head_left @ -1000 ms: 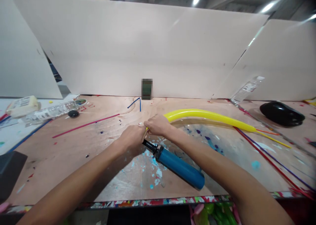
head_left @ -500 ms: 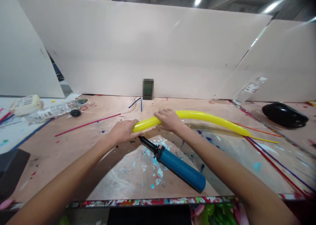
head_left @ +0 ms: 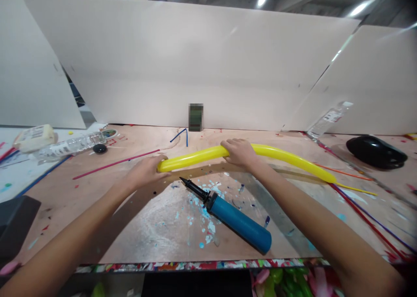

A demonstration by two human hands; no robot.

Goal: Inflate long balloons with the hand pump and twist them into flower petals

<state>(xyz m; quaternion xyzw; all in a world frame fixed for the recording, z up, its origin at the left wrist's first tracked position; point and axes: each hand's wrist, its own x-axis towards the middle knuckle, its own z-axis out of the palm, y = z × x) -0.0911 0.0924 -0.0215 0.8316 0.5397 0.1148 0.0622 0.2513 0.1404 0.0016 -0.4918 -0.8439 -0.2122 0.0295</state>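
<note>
A long inflated yellow balloon [head_left: 280, 155] lies curved across the wooden table [head_left: 107, 201]. My left hand [head_left: 145, 172] is closed round its left end. My right hand [head_left: 239, 151] grips it near the middle, fingers wrapped over the top. Just below my hands a blue hand pump [head_left: 236, 221] with a black nozzle lies on the table, untouched, its nozzle pointing up-left toward my left hand.
Thin uninflated balloons, red [head_left: 114, 163], blue [head_left: 180, 135], and several more at the right, lie about. A plastic bottle [head_left: 67, 145] and a black cap [head_left: 99, 148] sit at the left, another bottle [head_left: 327, 118] and a black object [head_left: 376, 151] at the right. White boards stand behind.
The balloon has come off the pump nozzle. My hands have moved apart: the left slid left with the balloon's end, the right went along the balloon toward its middle.
</note>
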